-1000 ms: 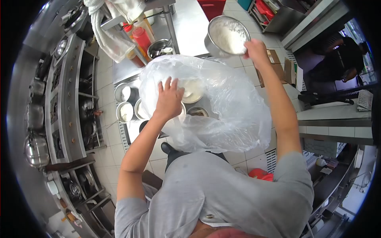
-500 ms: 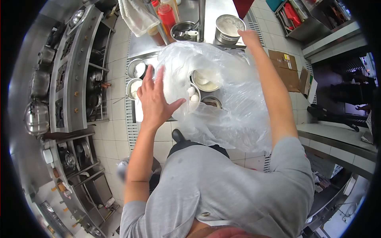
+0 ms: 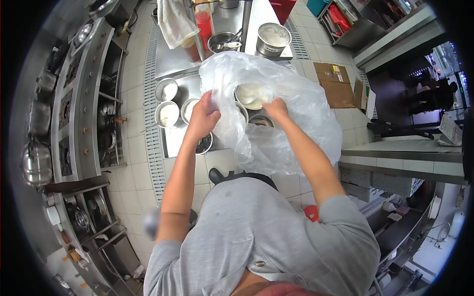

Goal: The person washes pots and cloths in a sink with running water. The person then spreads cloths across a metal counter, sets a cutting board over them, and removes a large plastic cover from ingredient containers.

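Note:
A large crumpled sheet of clear plastic [image 3: 296, 123] spreads over the steel table and hangs off its near edge. My left hand [image 3: 202, 117] is closed on the sheet's left side, thumb towards the middle. At the right rim of a round metal bowl [image 3: 238, 98] with white powder, my right hand [image 3: 277, 109] is curled shut on the plastic. Partly veiled by the sheet, a smaller bowl [image 3: 261, 119] with brownish contents lies just below. To the left of my left hand stand several metal containers of white powder, including one bowl [image 3: 168, 114].
At the back right stands a tall metal canister [image 3: 273, 39] of white powder. Behind the sheet are a steel pot [image 3: 224, 43] with utensils, a red squeeze bottle [image 3: 203, 23] and a hanging towel [image 3: 173, 22]. A stove [image 3: 74, 98] lines the left; a cardboard box [image 3: 335, 84] lies right.
My right hand has come from the canister rim down to the plastic by the powder bowl. My left hand, spread before, has closed on the sheet, and the sheet's left side has shifted right.

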`<act>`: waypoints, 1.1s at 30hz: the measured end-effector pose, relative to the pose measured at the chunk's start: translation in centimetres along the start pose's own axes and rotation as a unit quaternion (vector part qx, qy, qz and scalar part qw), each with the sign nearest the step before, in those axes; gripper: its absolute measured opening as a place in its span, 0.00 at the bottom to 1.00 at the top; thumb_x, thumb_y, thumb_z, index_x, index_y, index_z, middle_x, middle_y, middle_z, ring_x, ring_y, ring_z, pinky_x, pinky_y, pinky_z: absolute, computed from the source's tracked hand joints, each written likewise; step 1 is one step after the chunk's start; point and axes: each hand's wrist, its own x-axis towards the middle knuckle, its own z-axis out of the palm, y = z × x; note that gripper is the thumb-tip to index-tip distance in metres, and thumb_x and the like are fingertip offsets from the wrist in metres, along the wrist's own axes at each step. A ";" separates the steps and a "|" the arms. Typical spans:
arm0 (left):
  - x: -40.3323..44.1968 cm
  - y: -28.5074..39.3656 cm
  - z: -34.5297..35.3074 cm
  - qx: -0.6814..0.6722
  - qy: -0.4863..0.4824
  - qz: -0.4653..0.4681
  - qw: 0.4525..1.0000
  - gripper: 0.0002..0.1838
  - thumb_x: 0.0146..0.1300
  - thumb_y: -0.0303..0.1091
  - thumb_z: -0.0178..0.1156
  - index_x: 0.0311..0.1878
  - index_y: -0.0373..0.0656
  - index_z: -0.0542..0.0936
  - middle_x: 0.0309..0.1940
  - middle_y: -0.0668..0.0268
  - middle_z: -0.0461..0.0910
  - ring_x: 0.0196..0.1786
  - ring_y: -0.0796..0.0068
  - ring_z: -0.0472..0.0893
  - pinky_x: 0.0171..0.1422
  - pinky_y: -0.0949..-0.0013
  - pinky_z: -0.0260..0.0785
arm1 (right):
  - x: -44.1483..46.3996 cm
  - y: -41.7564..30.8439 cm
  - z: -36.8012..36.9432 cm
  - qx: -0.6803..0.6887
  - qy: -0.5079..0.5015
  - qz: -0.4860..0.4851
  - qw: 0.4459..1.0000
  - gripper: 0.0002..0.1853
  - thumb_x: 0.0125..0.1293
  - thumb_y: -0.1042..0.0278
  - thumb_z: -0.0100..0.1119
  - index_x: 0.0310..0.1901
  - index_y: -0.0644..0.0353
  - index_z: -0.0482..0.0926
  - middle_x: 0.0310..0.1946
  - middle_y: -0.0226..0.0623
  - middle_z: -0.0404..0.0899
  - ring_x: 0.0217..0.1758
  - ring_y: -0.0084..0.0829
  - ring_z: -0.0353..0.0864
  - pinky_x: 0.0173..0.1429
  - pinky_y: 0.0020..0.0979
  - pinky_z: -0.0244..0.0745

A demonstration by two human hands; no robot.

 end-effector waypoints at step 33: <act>2.1 -4.2 -4.5 -0.108 -0.142 -0.003 0.984 0.25 0.54 0.20 0.51 0.57 0.34 0.79 0.38 0.62 0.82 0.38 0.76 0.79 0.45 0.71 0.72 | -25.8 -5.1 -23.6 0.256 0.031 -0.051 0.965 0.09 0.60 0.70 0.57 0.25 0.66 0.78 0.18 0.30 0.75 0.17 0.21 0.72 0.21 0.28 0.69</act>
